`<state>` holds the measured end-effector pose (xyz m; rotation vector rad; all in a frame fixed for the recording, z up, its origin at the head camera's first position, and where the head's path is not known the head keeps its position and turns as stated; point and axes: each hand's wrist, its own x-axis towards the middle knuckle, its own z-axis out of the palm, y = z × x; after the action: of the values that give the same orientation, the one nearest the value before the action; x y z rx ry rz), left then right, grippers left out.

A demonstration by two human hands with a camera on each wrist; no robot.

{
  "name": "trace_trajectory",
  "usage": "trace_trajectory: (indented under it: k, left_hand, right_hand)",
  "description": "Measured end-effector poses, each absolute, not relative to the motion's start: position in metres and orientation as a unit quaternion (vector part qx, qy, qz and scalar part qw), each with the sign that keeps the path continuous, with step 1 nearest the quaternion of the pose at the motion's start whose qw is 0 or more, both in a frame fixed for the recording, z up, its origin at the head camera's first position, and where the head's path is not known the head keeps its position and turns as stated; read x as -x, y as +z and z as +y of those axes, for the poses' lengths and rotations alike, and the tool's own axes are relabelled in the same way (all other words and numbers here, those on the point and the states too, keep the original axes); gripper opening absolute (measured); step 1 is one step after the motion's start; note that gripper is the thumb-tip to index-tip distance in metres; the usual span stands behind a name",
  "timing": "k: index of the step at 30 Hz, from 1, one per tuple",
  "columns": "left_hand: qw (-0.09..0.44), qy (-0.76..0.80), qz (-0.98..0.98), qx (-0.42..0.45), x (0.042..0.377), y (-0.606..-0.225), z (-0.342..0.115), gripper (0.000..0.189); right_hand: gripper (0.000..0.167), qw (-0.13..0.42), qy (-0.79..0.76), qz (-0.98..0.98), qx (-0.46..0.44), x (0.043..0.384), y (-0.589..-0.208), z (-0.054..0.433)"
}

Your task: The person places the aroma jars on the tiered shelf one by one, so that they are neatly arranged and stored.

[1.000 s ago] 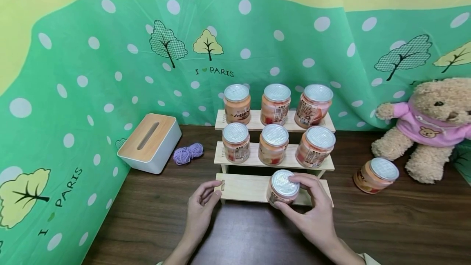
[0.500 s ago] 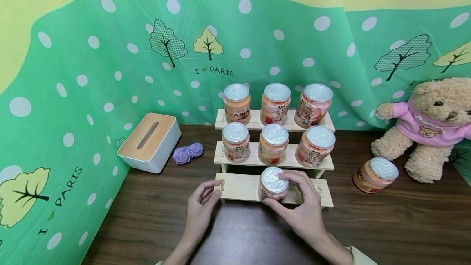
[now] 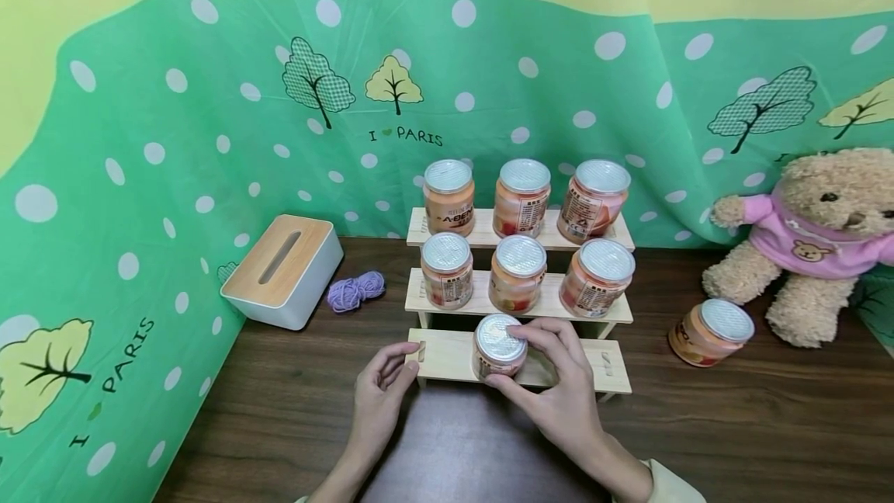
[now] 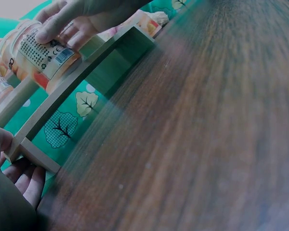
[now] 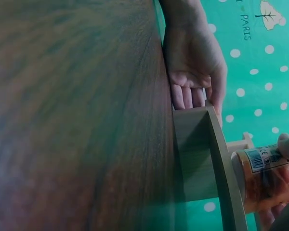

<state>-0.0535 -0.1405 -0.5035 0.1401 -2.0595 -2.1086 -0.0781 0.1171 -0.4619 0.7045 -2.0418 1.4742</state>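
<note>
In the head view my right hand [image 3: 559, 383] grips a fruit jar [image 3: 500, 338] with a silver lid, thumb at the front and fingers at its right side. The jar stands upright left of the middle of the lowest step of a wooden shelf [image 3: 447, 355]. My left hand [image 3: 380, 390] pinches the left end of that step. The left wrist view shows the left thumb by the board and the fingers around its leg [image 4: 38, 155]. In the right wrist view the jar's barcode label [image 5: 260, 160] faces outward, with my thumb [image 5: 288, 147] against it.
Behind, the middle step [image 3: 483, 300] and the top step [image 3: 484, 235] each carry three similar jars. Another jar [image 3: 711, 332] stands on the dark table at right, before a teddy bear [image 3: 803, 247]. At left are a tissue box [image 3: 282, 270] and purple yarn [image 3: 356, 291].
My right hand has slid the jar leftward along the lowest step, from right of its middle to left of it. My left hand has stayed at the step's left end.
</note>
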Motion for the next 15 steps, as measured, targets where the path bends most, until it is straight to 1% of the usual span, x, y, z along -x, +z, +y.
trace_trajectory:
  k: [3,9,11,15]
  left_hand:
    - [0.098,-0.711,-0.695,-0.042,0.053,-0.504,-0.141,0.025]
    - [0.128,-0.710,-0.693,0.002,0.054,-0.512,-0.144,0.024]
    - [0.142,-0.708,-0.691,0.023,0.055,-0.517,-0.145,0.023]
    - [0.151,-0.706,-0.692,0.036,0.057,-0.524,-0.147,0.023]
  right_hand:
    - [0.062,0.271,0.545,-0.748,-0.266,0.080,-0.463,0.114]
    - [0.063,0.292,0.534,-0.746,-0.271,0.085,-0.466,0.108]
    - [0.061,0.291,0.534,-0.745,-0.273,0.086,-0.467,0.107]
    - [0.062,0.279,0.534,-0.751,-0.270,0.086,-0.466,0.104]
